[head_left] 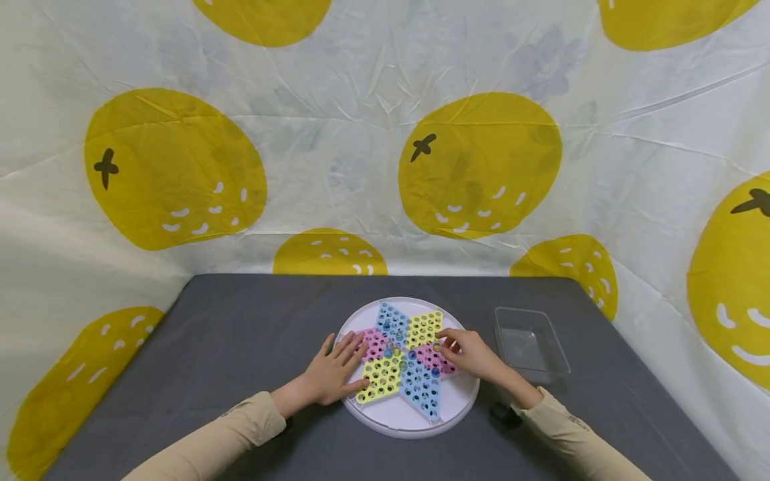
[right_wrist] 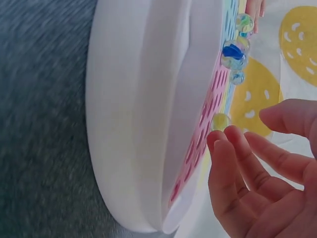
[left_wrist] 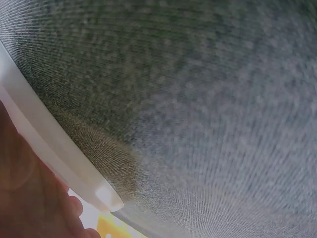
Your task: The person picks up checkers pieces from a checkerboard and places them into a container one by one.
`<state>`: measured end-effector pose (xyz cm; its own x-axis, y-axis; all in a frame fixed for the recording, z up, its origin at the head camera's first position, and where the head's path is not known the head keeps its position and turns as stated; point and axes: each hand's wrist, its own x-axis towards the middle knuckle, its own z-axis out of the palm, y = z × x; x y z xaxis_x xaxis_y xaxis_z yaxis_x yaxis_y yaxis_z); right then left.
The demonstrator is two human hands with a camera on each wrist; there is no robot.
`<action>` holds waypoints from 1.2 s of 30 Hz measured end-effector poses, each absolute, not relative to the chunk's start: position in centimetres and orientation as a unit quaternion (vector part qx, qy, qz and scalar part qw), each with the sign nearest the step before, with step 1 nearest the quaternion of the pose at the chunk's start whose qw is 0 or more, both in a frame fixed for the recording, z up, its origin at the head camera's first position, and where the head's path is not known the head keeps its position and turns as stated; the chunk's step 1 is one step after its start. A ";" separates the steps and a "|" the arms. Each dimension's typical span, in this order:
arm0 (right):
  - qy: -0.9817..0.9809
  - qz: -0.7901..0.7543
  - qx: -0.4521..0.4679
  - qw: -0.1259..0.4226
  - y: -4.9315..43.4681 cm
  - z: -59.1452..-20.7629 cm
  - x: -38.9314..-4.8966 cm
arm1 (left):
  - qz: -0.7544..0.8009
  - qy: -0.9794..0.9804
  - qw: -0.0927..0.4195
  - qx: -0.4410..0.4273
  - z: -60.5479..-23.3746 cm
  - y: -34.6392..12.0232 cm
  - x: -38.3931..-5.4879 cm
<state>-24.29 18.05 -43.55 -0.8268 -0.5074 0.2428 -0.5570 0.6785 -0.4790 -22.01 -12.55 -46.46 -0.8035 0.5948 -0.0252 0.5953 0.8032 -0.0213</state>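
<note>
A star-shaped Chinese checkers board (head_left: 380,378) with blue, yellow and pink points sits in a round white tray (head_left: 402,431). My left hand (head_left: 329,374) lies spread at the board's left side, fingertips over a pink and a yellow point. Over the right pink point is my right hand (head_left: 472,354), fingers bent. In the right wrist view, a yellowish marble (right_wrist: 221,121) sits on the board just beyond its fingertips, and the thumb stands apart from the fingers. Several glass marbles rest about the centre, among them a blue-swirled marble (right_wrist: 234,51). The left wrist view shows mostly cloth.
To the right of the tray stands a clear plastic box (head_left: 532,344). Dark grey cloth (head_left: 259,321) covers the table. A white curtain (head_left: 337,167) printed with yellow fruit hangs behind and at both sides.
</note>
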 end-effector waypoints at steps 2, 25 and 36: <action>-0.915 0.284 0.283 0.040 18.0 -43.7 -24.4 | -0.016 0.949 0.007 0.316 -46.4 -12.5 -22.0; -0.913 0.377 0.149 -0.049 17.5 -44.4 -25.0 | -0.006 0.947 -0.001 0.322 -46.2 -12.6 -21.8; -0.926 0.353 0.126 -0.038 17.1 -44.9 -25.4 | -0.001 0.948 0.001 0.319 -46.3 -12.7 -21.8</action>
<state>-25.36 17.08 -44.94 -0.9654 -0.2601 0.0193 -0.2069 0.7187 -0.6638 -21.82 -12.66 -46.31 -0.7959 0.6054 -0.0030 0.6055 0.7959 -0.0017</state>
